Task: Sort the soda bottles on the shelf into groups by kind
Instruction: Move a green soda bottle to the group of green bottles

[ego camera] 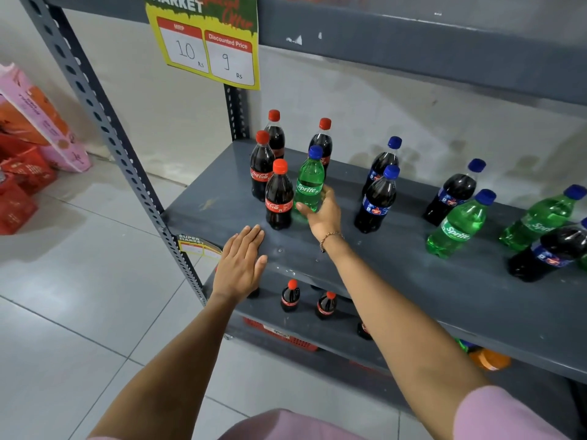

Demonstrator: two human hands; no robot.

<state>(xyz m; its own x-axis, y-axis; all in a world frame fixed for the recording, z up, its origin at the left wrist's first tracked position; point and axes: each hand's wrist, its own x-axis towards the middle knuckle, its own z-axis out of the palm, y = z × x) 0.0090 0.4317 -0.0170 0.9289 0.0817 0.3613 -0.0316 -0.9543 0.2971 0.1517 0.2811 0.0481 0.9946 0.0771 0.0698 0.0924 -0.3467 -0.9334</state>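
Observation:
On the grey shelf [397, 265], several red-capped Coca-Cola bottles [279, 198] stand in a cluster at the left. A green Sprite bottle [309, 182] with a blue cap stands among them, and my right hand [322, 212] is wrapped around its lower part. My left hand [239, 265] lies flat and open on the shelf's front edge, holding nothing. Blue-capped Pepsi bottles [376, 201] stand in the middle. More Pepsi bottles [452, 193] and Sprite bottles [460, 225] are mixed together at the right.
A yellow price sign [206, 42] hangs from the shelf above. The lower shelf holds small Coca-Cola bottles [290, 296] and a red basket [282, 336] sits beneath. A perforated upright post [104, 128] borders the left side. Red and pink packages [28, 147] lie on the tiled floor.

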